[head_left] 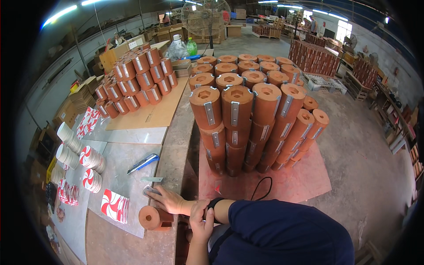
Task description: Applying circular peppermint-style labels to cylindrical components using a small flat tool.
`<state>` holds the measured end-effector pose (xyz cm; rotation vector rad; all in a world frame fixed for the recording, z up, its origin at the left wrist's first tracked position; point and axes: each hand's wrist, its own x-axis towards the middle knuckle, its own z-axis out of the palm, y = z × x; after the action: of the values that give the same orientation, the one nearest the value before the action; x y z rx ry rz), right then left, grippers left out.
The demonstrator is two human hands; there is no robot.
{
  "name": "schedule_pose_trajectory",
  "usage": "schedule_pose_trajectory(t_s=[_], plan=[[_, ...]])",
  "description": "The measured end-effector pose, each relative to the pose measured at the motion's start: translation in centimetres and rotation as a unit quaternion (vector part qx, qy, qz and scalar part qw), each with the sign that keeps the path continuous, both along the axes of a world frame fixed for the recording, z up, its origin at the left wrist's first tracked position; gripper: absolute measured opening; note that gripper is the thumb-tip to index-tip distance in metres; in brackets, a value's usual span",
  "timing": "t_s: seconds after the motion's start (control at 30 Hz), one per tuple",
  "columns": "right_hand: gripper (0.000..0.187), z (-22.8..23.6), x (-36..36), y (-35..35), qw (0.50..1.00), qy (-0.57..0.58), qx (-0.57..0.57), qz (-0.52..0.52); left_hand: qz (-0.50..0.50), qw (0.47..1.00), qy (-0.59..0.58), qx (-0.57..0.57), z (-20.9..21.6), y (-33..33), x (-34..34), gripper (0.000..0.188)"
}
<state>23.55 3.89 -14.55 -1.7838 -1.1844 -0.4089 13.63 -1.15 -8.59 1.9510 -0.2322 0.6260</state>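
Head cam, looking down at tabletop (pixel 123 238) w/ worker in dark blue top at near edge. Right hand (pixel 168 199) reached across to the left, lay palm-down on tabletop, fingers (pixel 152 193) spread flat & open over a small shiny metal strip (pixel 149 190), touching it, not gripping. Left hand (pixel 201 223) crossed under, closed loosely round right wrist just beside black wristband (pixel 215 203). Brown cylinder (pixel 154 217) w/ hollow end lay on its side at near edge of tabletop, just near side of right hand, close to but can't tell if touching. Second thin metal strip (pixel 152 179) just beyond fingers. Blue utility knife (pixel 143 163) farther off on the grey sheet. To the left: red-white swirl paper discs (pixel 92 180) in stacks, a fanned pile of swirl cards (pixel 115 205) near, stacks of plain white discs (pixel 68 154) far left. Far on tabletop: pile of brown cylinders w/ metal strips (pixel 137 79) on cardboard. Right of tabletop: big tiered stack of hex-holed brown cylinders (pixel 251 115) on reddish board (pixel 304 181) on floor; black cable (pixel 263 187) looped on board. Pedestal fan (pixel 205 17) far back.
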Motion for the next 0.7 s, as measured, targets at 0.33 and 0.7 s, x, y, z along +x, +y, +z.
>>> schedule_pose_trajectory(t_s=[0.33, 0.7], plan=[[0.051, -0.20, -0.05, 0.08, 1.000, 0.005, -0.008, 0.005, -0.001, 1.000, 0.007, -0.018, -0.24, -0.04, -0.04, 0.021], [0.050, -0.04, -0.12, 0.06, 1.000, 0.022, -0.001, 0.009, 0.004, 1.000, 0.009, -0.011, -0.28, 0.07, -0.05, 0.021]])
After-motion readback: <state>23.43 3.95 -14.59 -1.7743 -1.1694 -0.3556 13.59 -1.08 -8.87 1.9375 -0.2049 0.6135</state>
